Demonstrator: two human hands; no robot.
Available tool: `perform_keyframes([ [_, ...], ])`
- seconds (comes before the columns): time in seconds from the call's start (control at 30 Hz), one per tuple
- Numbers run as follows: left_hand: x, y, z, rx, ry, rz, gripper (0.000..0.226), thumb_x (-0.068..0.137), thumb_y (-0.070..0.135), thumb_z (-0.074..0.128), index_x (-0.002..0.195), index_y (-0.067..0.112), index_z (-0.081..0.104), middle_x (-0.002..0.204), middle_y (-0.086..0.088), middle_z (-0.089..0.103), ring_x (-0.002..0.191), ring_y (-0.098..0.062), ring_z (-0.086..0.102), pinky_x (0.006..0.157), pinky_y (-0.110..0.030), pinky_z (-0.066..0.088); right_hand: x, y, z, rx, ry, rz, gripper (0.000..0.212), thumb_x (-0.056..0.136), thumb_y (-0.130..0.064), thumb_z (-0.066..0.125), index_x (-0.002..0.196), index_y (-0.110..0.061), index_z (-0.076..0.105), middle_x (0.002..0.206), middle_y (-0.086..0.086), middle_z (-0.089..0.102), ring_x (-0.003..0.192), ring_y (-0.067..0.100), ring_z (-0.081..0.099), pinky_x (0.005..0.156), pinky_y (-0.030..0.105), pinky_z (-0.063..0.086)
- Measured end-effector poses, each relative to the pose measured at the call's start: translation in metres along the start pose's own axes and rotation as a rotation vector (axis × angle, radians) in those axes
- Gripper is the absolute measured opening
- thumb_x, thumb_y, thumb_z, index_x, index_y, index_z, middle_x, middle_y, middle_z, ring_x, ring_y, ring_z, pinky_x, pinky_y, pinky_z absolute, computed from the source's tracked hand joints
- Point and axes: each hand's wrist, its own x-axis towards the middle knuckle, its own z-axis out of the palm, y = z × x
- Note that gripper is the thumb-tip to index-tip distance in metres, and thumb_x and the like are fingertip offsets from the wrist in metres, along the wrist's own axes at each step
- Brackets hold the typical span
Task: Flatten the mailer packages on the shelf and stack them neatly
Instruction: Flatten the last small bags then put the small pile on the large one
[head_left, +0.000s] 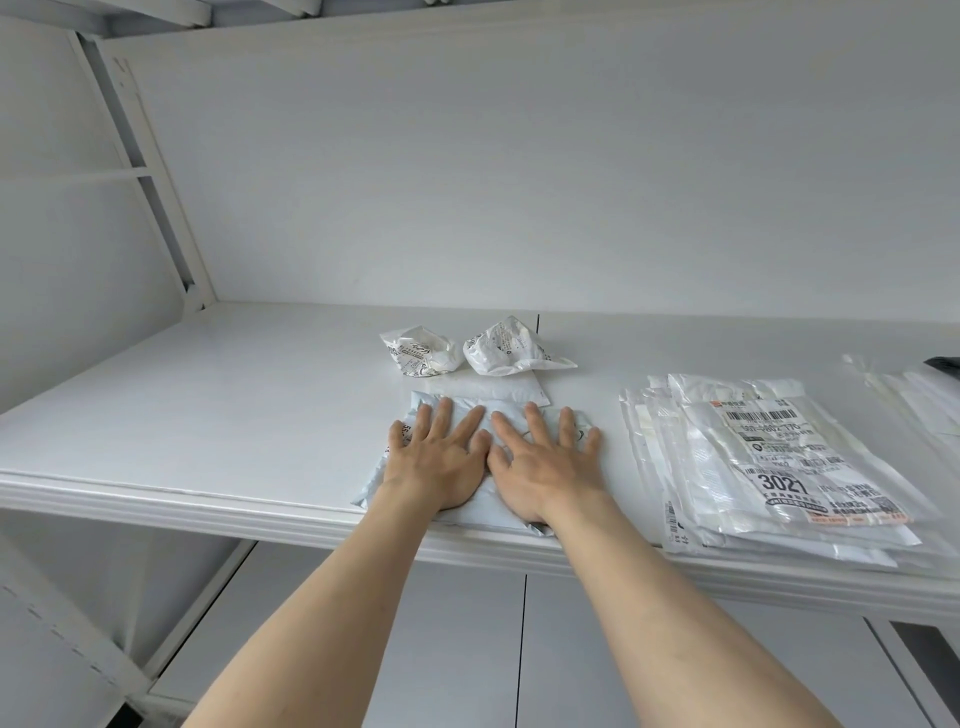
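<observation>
A pale grey mailer (478, 512) lies flat near the front edge of the white shelf (208, 415). My left hand (441, 457) and my right hand (545, 462) press on it side by side, fingers straight and spread. Just behind it lies another flat white mailer (493, 387). Two crumpled white mailers (421, 353) (506, 348) sit further back. A stack of flattened mailers (769, 462) with printed labels lies to the right.
The shelf's back wall (519, 182) rises behind the crumpled mailers. A slanted metal upright (150, 171) stands at the left. More flat clear bags (914, 395) and a dark object (945, 366) lie at the far right. Bare shelf stretches to the left.
</observation>
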Motion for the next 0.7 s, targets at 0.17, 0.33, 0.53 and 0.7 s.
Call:
perform_keyframes([
  [0.17,0.0003,-0.0009,0.0000,-0.005,0.005,0.008,0.053,0.100,0.050,0.010,0.152,0.046,0.003,0.164,0.002,-0.006,0.151,-0.020,-0.008,0.118,-0.050,-0.003,0.0002,0.0001,-0.0002,-0.008,0.003,0.001,0.054,0.098,-0.055,0.008,0.151,-0.047,0.000,0.164,-0.005,-0.010,0.148,0.037,-0.013,0.113,0.062,-0.008],
  [0.33,0.0022,-0.0027,0.0008,0.002,-0.002,0.015,0.052,0.102,0.047,0.010,0.153,0.044,0.003,0.164,0.001,-0.006,0.151,-0.020,-0.007,0.118,-0.051,-0.003,0.0006,0.0007,-0.0006,-0.021,-0.015,-0.001,0.055,0.098,-0.053,0.010,0.152,-0.047,0.000,0.164,-0.004,-0.012,0.148,0.037,-0.013,0.114,0.062,-0.008],
  [0.53,0.0010,-0.0019,0.0001,-0.002,0.008,0.005,0.053,0.101,0.042,0.010,0.153,0.046,0.003,0.164,0.003,-0.005,0.151,-0.018,-0.007,0.119,-0.050,-0.003,0.0028,0.0015,0.0008,-0.033,-0.018,-0.014,0.055,0.097,-0.058,0.010,0.151,-0.050,0.001,0.164,-0.004,-0.011,0.148,0.037,-0.014,0.113,0.063,-0.008],
  [0.7,0.0023,-0.0007,0.0013,0.005,-0.006,-0.004,0.052,0.101,0.043,0.009,0.153,0.047,0.002,0.164,0.003,-0.007,0.151,-0.017,-0.008,0.120,-0.049,-0.002,0.0047,0.0027,0.0023,-0.038,-0.021,-0.016,0.055,0.096,-0.059,0.008,0.150,-0.051,0.001,0.164,-0.004,-0.011,0.148,0.037,-0.013,0.113,0.062,-0.008],
])
